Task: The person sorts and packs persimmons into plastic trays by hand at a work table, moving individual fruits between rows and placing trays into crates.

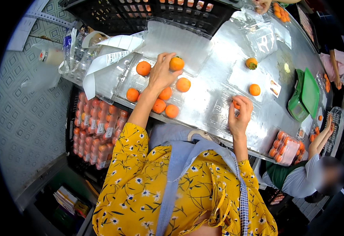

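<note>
My left hand [162, 70] grips an orange persimmon [176, 64] with a green calyx, above a clear plastic clamshell tray [148, 82] with its lid [175, 41] folded back. Several loose persimmons [183, 85] lie in and around that tray, some partly hidden by my forearm. Over a second clear tray [219, 110], my right hand [241, 113] has its thumb and fingers around another persimmon [236, 104], mostly covered by the fingers. Farther off on the metal table [203, 101] are a persimmon with its calyx showing [251, 63] and one more [254, 89].
A black crate [113, 17] stands at the far edge. Label strips [93, 70] and clear packaging [83, 56] lie left; packed fruit [99, 126] fills a crate below. To the right are a green scale [300, 96], fruit packs [287, 147] and co-workers [300, 177].
</note>
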`<action>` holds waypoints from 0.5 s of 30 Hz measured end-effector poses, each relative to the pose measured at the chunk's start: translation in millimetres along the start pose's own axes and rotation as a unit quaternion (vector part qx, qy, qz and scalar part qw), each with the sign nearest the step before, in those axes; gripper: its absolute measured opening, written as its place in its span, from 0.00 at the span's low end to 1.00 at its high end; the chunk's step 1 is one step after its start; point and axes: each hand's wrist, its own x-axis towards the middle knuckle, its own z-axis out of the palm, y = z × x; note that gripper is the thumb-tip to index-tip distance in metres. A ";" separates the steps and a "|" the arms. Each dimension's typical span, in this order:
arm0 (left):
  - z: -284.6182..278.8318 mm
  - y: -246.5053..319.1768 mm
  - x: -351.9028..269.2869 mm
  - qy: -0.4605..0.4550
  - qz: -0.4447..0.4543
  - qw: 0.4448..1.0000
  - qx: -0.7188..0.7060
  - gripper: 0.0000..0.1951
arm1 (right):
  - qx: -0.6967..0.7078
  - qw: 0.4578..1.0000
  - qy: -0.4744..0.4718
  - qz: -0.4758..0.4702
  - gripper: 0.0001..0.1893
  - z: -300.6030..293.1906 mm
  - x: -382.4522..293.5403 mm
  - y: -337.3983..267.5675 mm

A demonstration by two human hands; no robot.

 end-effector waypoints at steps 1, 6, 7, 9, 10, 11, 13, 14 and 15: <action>1.1 0.0 0.4 0.000 -0.005 1.000 0.015 0.29 | -0.002 1.000 0.008 0.001 0.13 -4.3 -5.8 3.1; 9.5 -4.3 1.9 0.012 0.002 1.000 0.022 0.30 | 0.030 0.997 0.036 0.067 0.12 -12.8 -32.2 17.2; 9.3 -2.3 1.8 0.018 0.009 0.999 0.025 0.30 | 0.037 0.996 0.031 0.081 0.12 -15.0 -33.8 16.4; 8.6 2.6 0.9 0.030 -0.008 1.000 0.004 0.28 | 0.048 0.995 0.031 0.081 0.11 -18.9 -33.0 16.2; 12.8 -0.9 -0.4 0.078 0.017 0.997 0.007 0.28 | 0.050 0.995 0.028 0.077 0.11 -19.9 -34.2 18.4; 15.4 -3.7 0.7 0.085 0.022 0.996 0.010 0.28 | 0.052 0.996 0.025 0.073 0.11 -21.2 -33.5 20.3; 17.0 -6.2 0.7 0.117 -0.025 0.993 -0.008 0.29 | 0.061 0.995 0.027 0.074 0.11 -25.5 -31.4 19.3; 16.9 -6.9 3.4 0.100 -0.049 0.994 0.001 0.30 | 0.071 0.994 0.028 0.074 0.11 -26.5 -29.7 19.6; 19.8 -13.4 2.5 0.106 -0.051 0.993 0.006 0.30 | 0.084 0.993 0.024 0.074 0.10 -25.6 -30.1 21.9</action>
